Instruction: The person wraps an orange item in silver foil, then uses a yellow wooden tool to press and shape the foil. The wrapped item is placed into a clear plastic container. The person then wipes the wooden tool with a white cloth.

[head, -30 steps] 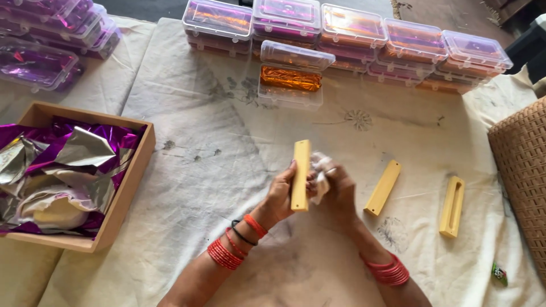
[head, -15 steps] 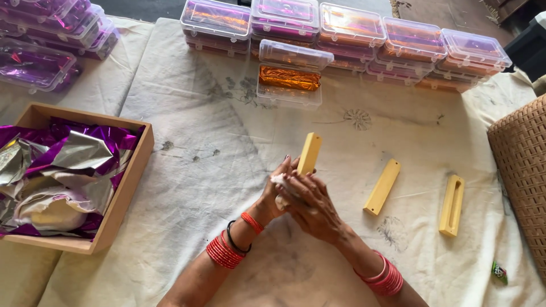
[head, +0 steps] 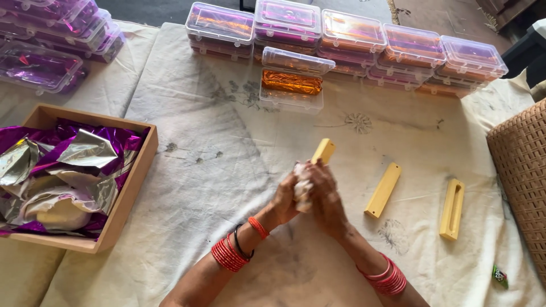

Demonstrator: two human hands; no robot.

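My left hand (head: 286, 198) and my right hand (head: 325, 196) are pressed together over the cloth. Between them they clasp a yellow bar-shaped mould (head: 323, 152), whose top end sticks out above the fingers, and a lump of white dough-like material (head: 301, 187). Both wrists carry red bangles. Two more yellow mould pieces lie on the cloth to the right: a flat one (head: 383, 190) and a grooved one (head: 452, 208).
A wooden tray (head: 131, 187) of purple and silver foil sheets sits at the left. Several clear plastic boxes (head: 347, 34) with orange and purple contents line the far edge; one open box (head: 291, 85) stands in front. A wicker basket (head: 520, 170) is at the right.
The mould was held upright in my left hand with the right beside it. My right hand has closed over it, and the mould has tilted right and sunk into both hands.
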